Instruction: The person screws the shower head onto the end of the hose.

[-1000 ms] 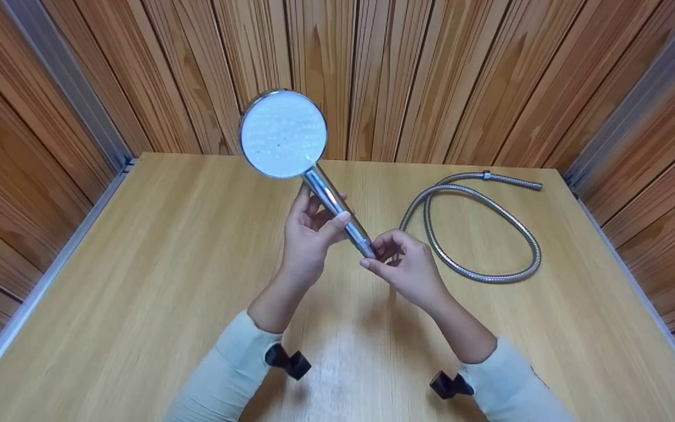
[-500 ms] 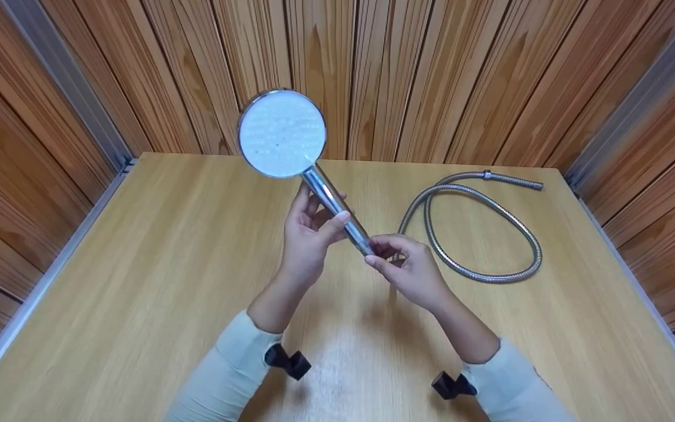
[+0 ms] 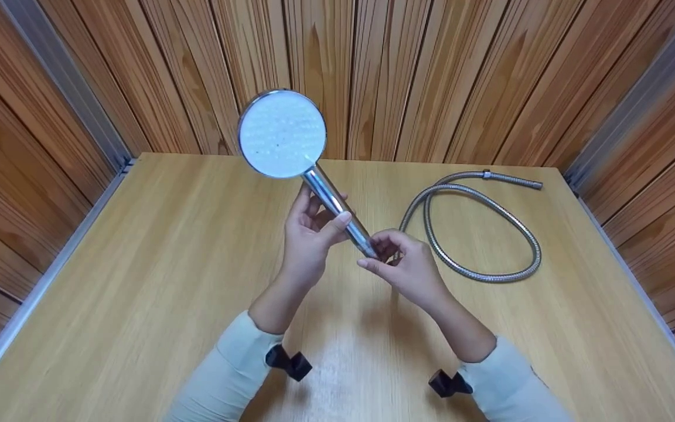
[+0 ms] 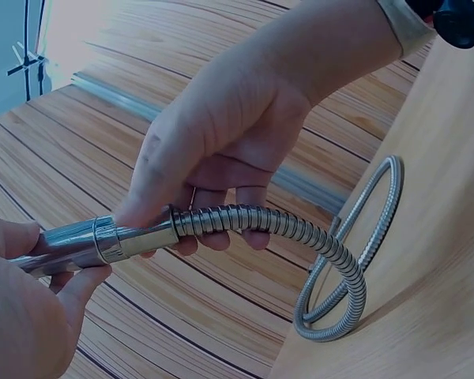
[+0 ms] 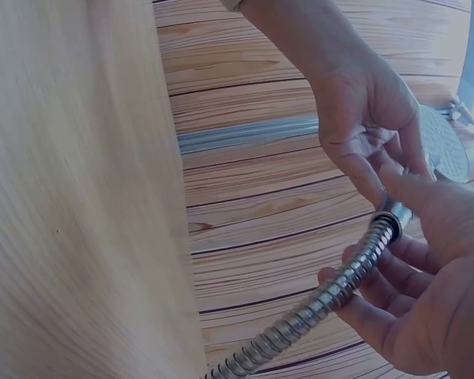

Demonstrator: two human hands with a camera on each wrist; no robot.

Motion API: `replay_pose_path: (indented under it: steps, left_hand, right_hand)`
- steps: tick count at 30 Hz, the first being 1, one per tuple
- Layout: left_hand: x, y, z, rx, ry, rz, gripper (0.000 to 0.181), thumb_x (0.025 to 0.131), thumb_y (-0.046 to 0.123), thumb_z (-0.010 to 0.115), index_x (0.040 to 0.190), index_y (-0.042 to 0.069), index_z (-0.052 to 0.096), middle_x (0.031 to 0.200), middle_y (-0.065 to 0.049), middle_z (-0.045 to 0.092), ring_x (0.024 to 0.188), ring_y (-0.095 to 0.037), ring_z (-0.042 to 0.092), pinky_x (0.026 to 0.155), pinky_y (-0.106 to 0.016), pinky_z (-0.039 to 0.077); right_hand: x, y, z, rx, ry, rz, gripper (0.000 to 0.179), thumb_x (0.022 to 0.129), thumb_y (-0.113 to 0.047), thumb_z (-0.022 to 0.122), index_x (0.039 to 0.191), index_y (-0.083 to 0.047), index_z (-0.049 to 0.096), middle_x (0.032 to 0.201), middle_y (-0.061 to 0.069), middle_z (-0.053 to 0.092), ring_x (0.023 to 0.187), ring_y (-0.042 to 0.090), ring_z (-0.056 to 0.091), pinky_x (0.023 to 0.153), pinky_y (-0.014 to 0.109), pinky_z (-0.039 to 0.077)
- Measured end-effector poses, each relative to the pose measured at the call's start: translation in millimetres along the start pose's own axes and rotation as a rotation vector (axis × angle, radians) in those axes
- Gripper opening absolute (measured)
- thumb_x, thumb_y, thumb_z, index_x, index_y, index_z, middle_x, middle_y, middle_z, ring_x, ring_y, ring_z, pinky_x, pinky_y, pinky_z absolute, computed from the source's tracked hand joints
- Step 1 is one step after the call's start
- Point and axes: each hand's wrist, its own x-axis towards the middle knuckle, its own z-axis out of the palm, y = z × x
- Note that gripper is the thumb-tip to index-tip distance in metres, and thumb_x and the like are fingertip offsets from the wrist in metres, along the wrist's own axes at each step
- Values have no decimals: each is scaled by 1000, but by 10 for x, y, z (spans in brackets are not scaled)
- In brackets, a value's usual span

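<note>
Showerhead leans toward the far edge of the desk, left hand curled round its handle; right hand pinches the hose nut, probably best turned gently, kept in line

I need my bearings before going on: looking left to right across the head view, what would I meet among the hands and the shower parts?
Shower head's white face, left hand, right hand, hose loop.
</note>
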Motion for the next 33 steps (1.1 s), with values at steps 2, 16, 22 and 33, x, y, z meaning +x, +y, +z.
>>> replay_pose_path:
  steps: [2, 16, 22, 33]
  left_hand:
    - [2, -4, 2, 1, -3, 2, 79, 89, -5, 65, 155, 11, 24, 131, -19, 54, 115, -36, 58, 82, -50, 56]
    - [-12, -2, -50, 12, -63, 8, 77, 90, -6, 63, 154, 9, 23, 132, -19, 54, 113, -36, 59, 83, -50, 55]
    - [-19, -8, -64, 3, -85, -4, 80, 89, -8, 63, 155, 9, 21, 129, -21, 54, 109, -37, 61, 82, -51, 56]
    - [-56, 6, -109, -8, -82, -12, 76, 90, -4, 65, 154, 9, 25, 128, -20, 56, 107, -37, 63, 81, -51, 56]
  right_hand:
    - [5, -7, 10, -12, 12, -19, 28, 81, -18, 81, 104, -10, 68, 87, -3, 66, 76, 15, 61, 66, 28, 55]
    - [23, 22, -59, 200, -132, 50, 16, 86, -17, 76, 98, -8, 70, 84, 8, 66, 67, 22, 58, 51, 23, 48]
    - [25, 48, -83, 256, -182, 60, 17, 86, -13, 75, 98, -2, 70, 83, 11, 66, 71, 25, 61, 60, 29, 54]
    - [-7, 106, -78, 277, -240, 84, 26, 88, -22, 74, 106, -4, 67, 90, 10, 65, 81, 26, 60, 67, 31, 55]
